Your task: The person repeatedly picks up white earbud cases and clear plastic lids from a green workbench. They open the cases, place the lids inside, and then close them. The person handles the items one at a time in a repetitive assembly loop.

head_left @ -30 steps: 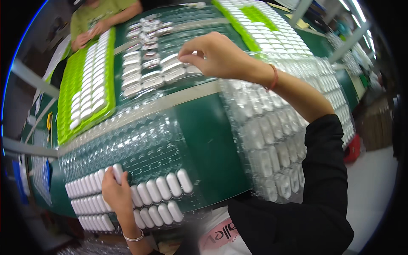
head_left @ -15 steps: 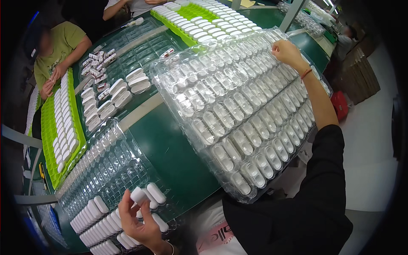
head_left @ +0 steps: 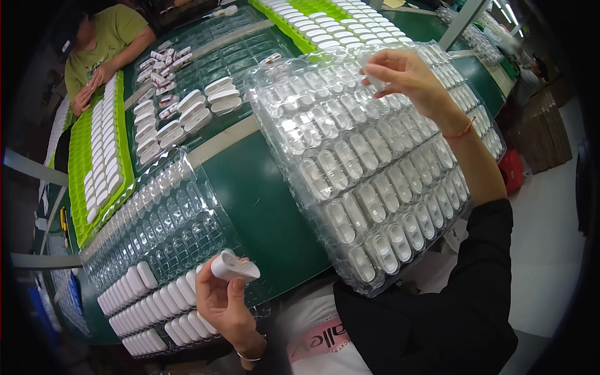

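Near the front edge of the table, my left hand (head_left: 225,306) is closed around a white oval case (head_left: 234,267), tilted so that its greyish inner face shows. My right hand (head_left: 409,81) hovers over the large clear blister tray (head_left: 290,181), pinching a small white translucent piece (head_left: 374,80) that its fingers partly cover. Rows of white oval shells (head_left: 375,200) sit in that tray's pockets. Below and beside my left hand, several closed white cases (head_left: 150,306) stand in rows in another clear tray (head_left: 178,219).
At far left, another person (head_left: 109,47) works beside a green tray (head_left: 78,181) of white cases. Open white cases (head_left: 194,112) and small printed pieces (head_left: 164,65) lie on a clear tray. A second green tray (head_left: 306,45) stands at the back. A metal post (head_left: 464,24) rises behind the large tray.
My right hand has moved left from the tray's far side and now shows a small white piece in its fingers. My left hand has turned the case so its inside shows.
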`<state>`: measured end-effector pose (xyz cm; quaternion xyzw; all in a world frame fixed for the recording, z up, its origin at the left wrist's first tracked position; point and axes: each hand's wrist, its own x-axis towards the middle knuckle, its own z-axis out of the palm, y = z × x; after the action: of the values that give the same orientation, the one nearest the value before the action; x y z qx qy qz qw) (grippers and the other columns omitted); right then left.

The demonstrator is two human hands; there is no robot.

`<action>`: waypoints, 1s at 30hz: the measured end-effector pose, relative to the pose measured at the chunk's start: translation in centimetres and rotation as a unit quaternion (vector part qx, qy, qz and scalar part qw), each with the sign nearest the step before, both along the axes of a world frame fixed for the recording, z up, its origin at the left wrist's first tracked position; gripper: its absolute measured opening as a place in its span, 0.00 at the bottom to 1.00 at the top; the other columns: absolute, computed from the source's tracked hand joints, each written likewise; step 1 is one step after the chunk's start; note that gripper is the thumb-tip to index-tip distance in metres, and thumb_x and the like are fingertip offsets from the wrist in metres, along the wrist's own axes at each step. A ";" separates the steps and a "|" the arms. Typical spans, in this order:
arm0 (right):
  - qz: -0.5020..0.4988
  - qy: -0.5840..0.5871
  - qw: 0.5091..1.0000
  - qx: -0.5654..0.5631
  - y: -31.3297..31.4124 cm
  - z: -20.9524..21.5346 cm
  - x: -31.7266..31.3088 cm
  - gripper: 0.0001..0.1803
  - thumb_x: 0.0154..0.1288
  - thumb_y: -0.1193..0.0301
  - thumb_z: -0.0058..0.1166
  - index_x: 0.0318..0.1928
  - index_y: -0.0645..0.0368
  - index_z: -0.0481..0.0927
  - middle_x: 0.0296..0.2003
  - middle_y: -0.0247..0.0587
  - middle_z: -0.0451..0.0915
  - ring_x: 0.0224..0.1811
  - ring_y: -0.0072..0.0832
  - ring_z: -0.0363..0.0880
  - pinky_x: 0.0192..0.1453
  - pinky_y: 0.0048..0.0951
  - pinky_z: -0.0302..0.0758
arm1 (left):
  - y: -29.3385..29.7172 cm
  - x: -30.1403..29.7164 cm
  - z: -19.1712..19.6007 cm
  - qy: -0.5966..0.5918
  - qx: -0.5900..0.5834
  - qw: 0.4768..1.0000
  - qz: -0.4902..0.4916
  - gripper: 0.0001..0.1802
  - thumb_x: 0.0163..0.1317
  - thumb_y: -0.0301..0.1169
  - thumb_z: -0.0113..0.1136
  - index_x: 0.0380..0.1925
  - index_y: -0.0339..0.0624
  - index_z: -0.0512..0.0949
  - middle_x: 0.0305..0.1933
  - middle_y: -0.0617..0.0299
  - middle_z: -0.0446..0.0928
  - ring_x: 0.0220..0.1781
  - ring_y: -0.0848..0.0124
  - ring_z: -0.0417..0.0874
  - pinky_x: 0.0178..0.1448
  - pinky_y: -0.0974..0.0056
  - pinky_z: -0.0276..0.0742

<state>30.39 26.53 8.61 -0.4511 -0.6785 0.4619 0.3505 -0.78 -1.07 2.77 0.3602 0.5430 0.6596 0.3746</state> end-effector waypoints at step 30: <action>0.318 0.033 0.947 0.026 -10.5 -4.0 -17.1 0.11 0.59 0.79 0.61 0.44 0.62 0.82 0.40 0.37 0.82 0.40 0.21 0.81 0.41 0.21 0.80 | 2.3 -0.3 -2.2 -0.209 0.004 0.977 -0.030 0.25 0.66 0.29 0.58 0.59 0.29 0.64 0.54 0.52 0.73 0.54 0.67 0.78 0.58 0.61 0.77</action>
<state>13.33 16.05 4.61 -0.1876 -0.7866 0.5459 0.2192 -1.04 1.26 0.60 0.2316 0.4388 0.7114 0.4977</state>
